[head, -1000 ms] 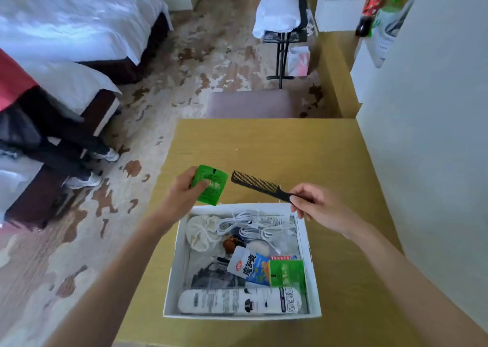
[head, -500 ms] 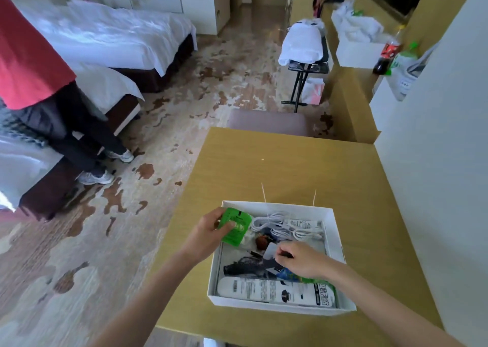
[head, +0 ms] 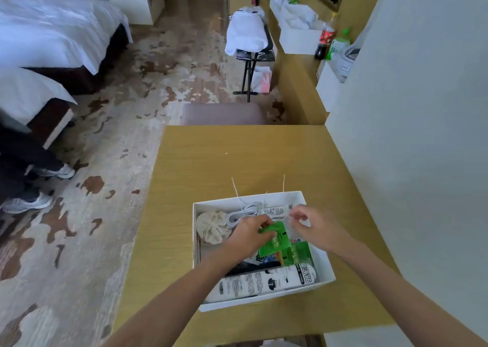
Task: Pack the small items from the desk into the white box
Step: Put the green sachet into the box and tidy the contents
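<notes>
The white box (head: 323, 259) stands on the wooden desk (head: 211, 161), near its front edge. Inside lie a cream drawstring pouch (head: 211, 226), a coiled white cable (head: 245, 212), a second green packet (head: 297, 253) and a white tube with black print (head: 264, 282). My left hand (head: 248, 234) is inside the box and pinches a green sachet (head: 274, 239) over the contents. My right hand (head: 314, 226) hovers over the box's back right part, fingers loosely curled, holding nothing. The black comb is not visible.
A wall (head: 409, 135) borders the desk on the right. A padded stool (head: 224, 114) stands beyond the far edge. Beds (head: 52, 37) and a seated person's legs (head: 26, 177) are at the left. A luggage rack (head: 250, 45) and bottles (head: 327, 37) are farther back.
My right hand carried the black comb down into the box, let go of it and lifted away. My left hand brought the green sachet from above the box's rim to inside it.
</notes>
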The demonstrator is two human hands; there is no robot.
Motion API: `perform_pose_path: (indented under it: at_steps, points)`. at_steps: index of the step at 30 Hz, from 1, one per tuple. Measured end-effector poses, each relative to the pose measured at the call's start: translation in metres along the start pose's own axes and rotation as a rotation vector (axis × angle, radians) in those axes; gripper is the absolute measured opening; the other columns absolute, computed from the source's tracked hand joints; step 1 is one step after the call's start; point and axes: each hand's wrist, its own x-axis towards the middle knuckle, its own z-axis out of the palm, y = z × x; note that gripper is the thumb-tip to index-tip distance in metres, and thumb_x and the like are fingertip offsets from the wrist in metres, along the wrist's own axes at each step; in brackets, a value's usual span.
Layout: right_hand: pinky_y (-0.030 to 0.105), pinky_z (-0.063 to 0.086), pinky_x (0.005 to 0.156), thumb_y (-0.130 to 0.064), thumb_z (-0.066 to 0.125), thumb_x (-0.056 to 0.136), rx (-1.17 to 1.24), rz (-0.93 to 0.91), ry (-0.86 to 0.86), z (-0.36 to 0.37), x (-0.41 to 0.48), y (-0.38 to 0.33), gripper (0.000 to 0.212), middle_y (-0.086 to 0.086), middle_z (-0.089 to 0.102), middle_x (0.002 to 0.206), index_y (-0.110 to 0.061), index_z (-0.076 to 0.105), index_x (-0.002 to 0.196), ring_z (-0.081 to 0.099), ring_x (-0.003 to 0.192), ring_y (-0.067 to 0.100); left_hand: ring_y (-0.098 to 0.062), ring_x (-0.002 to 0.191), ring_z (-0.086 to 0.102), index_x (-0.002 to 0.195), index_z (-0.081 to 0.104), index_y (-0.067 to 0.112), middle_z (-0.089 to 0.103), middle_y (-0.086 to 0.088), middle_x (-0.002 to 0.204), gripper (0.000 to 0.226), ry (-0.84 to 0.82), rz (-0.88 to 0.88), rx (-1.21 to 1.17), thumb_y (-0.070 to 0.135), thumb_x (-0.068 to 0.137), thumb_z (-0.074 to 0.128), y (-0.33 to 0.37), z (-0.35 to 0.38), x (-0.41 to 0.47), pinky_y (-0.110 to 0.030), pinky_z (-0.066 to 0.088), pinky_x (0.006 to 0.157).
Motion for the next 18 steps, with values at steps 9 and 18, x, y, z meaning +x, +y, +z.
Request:
perform_pose_path:
  at_steps: [9, 18]
  points:
    - [0.036, 0.038, 0.090, -0.036, 0.048, 0.093, -0.324, 0.120, 0.127, -0.006, -0.016, 0.039, 0.029, -0.005, 0.058, 0.114, -0.024, 0.061, 0.116, 0.051, 0.110, 0.015, -0.021, 0.098, 0.059, 0.107, 0.060, 0.017, 0.066, -0.005, 0.107, 0.021, -0.220, 0.103, 0.201, 0.018, 0.086, 0.061, 0.014, 0.058, 0.035, -0.030, 0.045, 0.080]
    - [0.028, 0.041, 0.082, -0.029, 0.054, 0.092, -0.113, 0.073, 0.131, -0.007, -0.010, 0.054, 0.019, -0.005, 0.062, 0.105, -0.020, 0.063, 0.107, 0.053, 0.100, 0.013, -0.006, 0.094, 0.050, 0.115, 0.058, 0.016, 0.060, 0.001, 0.109, 0.029, -0.069, 0.073, 0.230, 0.011, 0.087, 0.059, -0.008, 0.047, 0.024, -0.018, 0.041, 0.085]
